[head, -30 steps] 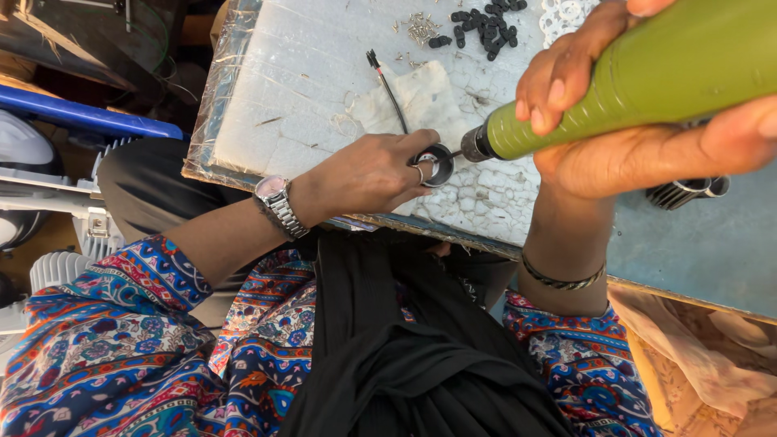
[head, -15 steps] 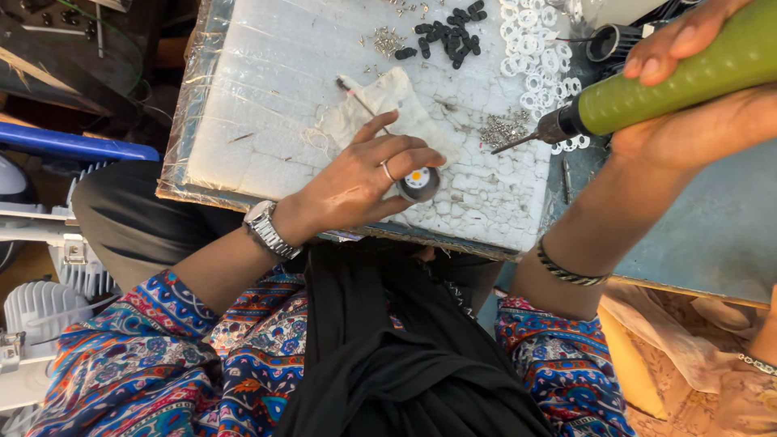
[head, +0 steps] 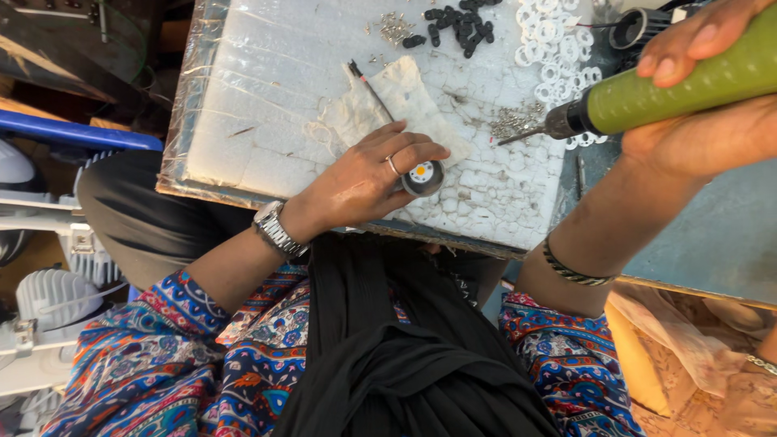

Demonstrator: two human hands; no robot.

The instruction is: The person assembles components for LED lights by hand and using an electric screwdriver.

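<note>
Currently, the small round black part [head: 422, 176], with a white face and orange centre, rests on the white foam board [head: 267, 121] near the board's front edge. The left hand [head: 368, 178] lies palm-down just beside this part, its fingertips [head: 433, 151] curled over and touching the part's upper rim; the hand pins the part to the board rather than enclosing it. A ring sits on one finger, and a metal wristwatch [head: 275, 229] circles the left wrist.

Right of the round part, the right hand [head: 704, 105] is clenched around a green electric screwdriver [head: 688, 81], held above the board's right edge. The screwdriver's black chuck and thin bit [head: 522, 134] point left toward the round part, with the bit tip well apart from it. A dark bangle [head: 571, 271] is worn on the right wrist.

Behind the round part, a crumpled white cloth [head: 405, 101] lies on the board, with a thin dark pencil-like tool [head: 371, 89] resting across it. Farther back are a cluster of small black pieces [head: 461, 24], a group of white rings [head: 554, 36] and two scatters of small metal screws [head: 514, 123]. A blue bar [head: 73, 129] lies left of the board. Below the board's front edge, patterned sleeves [head: 162, 356] and a black scarf [head: 388, 348] are visible.
</note>
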